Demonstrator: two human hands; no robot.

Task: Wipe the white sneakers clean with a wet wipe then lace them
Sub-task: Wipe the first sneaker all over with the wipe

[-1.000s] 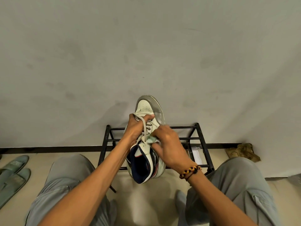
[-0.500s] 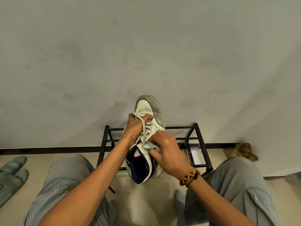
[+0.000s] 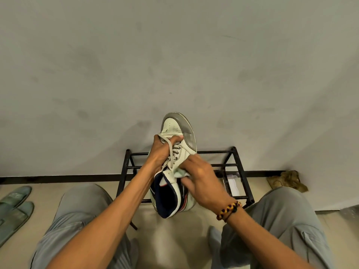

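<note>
While the left hand (image 3: 162,152) curls round the sneaker (image 3: 175,167) at its laces, holding it toe-up in the air before the rack (image 3: 229,152), the right hand (image 3: 202,181) pinches the wipe (image 3: 181,174) against its side, probably steadying it for scrubbing.

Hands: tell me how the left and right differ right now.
The left hand grips the sneaker at the laces, steadying it; the right hand pinches a wipe against its side. Only the right wrist wears a bracelet. Both touch the same sneaker.
</note>
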